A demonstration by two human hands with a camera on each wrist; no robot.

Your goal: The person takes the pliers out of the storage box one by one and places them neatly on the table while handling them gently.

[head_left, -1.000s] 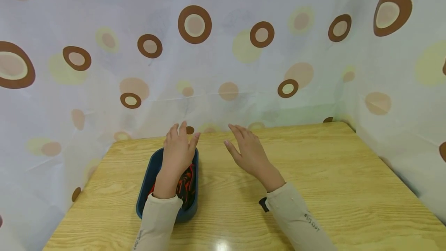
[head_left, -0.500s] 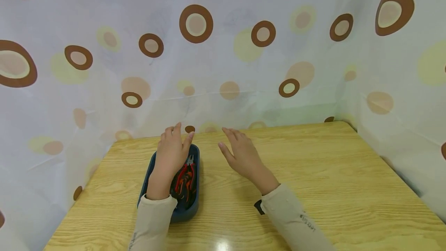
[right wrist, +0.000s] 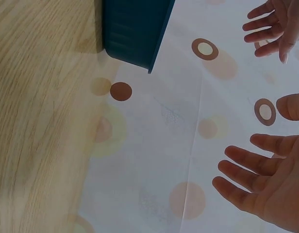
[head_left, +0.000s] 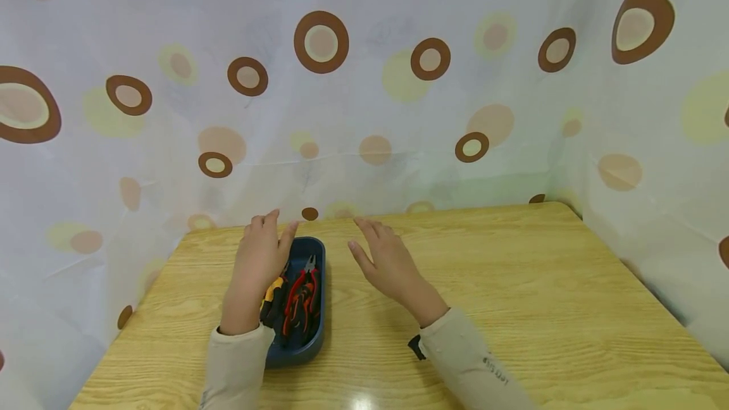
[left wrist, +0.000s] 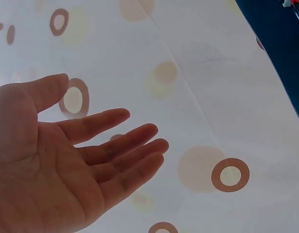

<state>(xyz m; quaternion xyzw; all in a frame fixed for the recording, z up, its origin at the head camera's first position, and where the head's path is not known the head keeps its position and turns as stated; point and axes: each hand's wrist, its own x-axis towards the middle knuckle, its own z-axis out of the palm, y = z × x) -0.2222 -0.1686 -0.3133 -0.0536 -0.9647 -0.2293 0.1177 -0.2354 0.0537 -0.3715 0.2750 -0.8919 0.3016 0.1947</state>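
A dark blue bin [head_left: 304,354] stands on the left part of the table. Inside lie pliers with red handles [head_left: 290,302] and a tool with yellow and black handles [head_left: 274,291], beside other dark pieces that are hard to tell apart. My left hand [head_left: 257,261] hovers over the bin's left side and hides part of it. In the left wrist view its fingers [left wrist: 119,121] are spread and hold nothing. To the right of the bin, above the table, my right hand [head_left: 390,264] is raised with fingers extended. The right wrist view shows the bin's outer wall [right wrist: 132,34] beyond this hand.
The wooden table [head_left: 512,283] reaches back to a white sheet [head_left: 364,100] printed with brown, peach and yellow circles. The sheet also hangs along the left and right sides. A dark band [head_left: 417,348] shows at the right wrist.
Both hands have drifted left and slightly down in the head view. More of the bin's inside now shows, including the red-handled pliers and the yellow-handled tool.
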